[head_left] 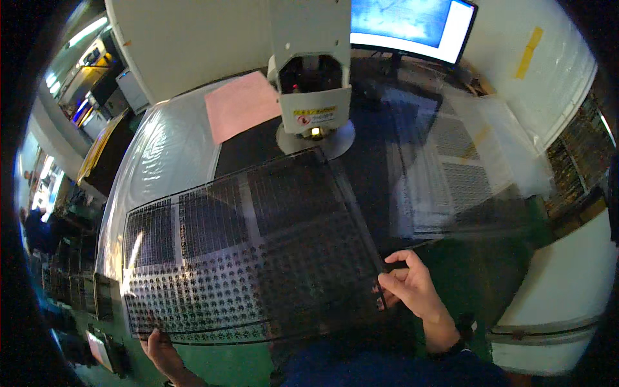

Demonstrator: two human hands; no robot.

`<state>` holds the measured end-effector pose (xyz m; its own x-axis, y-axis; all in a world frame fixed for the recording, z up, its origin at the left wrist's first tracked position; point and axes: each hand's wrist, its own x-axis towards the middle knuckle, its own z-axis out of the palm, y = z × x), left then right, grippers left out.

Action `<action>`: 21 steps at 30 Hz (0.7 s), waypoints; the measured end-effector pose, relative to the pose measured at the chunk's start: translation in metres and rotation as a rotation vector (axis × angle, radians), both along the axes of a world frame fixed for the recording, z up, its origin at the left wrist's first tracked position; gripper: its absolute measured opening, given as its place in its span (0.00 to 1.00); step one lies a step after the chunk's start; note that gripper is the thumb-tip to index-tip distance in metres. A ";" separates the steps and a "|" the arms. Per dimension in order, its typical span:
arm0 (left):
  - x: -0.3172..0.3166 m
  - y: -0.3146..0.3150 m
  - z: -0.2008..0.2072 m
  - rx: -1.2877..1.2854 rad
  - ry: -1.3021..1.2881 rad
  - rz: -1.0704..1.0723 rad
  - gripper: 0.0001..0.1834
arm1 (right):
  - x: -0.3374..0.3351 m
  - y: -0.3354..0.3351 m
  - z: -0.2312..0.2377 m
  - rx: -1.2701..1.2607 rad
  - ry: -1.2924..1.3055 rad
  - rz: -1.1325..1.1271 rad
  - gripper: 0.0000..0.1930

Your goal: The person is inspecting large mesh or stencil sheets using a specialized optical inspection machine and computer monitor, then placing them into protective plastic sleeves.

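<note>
Places taken from the white machine [316, 106]. Patterned film [213, 258] on the near side of the machine, slanted, far corner pointing toward the round plate [346, 143] at its foot; contact with the plate impossible to judge from here. Left hand [161, 357] well to the near left of the machine, thumb over the near-left corner, fingers mostly hidden beneath, clamped on the margin. Right hand [416, 286] to the near right, thumb and fingers pinched on the right-hand edge. Gripped only at the rim, at two spread points, presumably to keep so wide a piece flat and skin off the pattern. Pink sheet [240, 106] just left of the machine, perhaps laid aside. Clear sheets [461, 158] to its right, seemingly within reach. Lit monitor [412, 22] behind and right, apparently angled for viewing from the near side.
</note>
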<state>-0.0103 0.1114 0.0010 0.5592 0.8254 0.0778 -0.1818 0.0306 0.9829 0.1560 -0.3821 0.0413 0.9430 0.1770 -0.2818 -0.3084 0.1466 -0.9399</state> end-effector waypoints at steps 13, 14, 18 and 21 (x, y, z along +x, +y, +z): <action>0.014 -0.016 -0.007 -0.081 0.049 0.124 0.16 | -0.003 0.011 0.009 0.266 0.010 0.127 0.25; 0.009 -0.013 -0.007 -0.125 0.120 0.112 0.15 | -0.007 0.008 0.008 0.322 0.051 0.093 0.25; 0.026 -0.042 -0.002 -0.084 -0.034 0.283 0.04 | -0.018 -0.005 -0.004 0.249 0.329 0.085 0.17; 0.013 -0.034 -0.004 -0.149 -0.071 0.071 0.05 | -0.029 -0.009 -0.016 0.081 0.367 0.180 0.08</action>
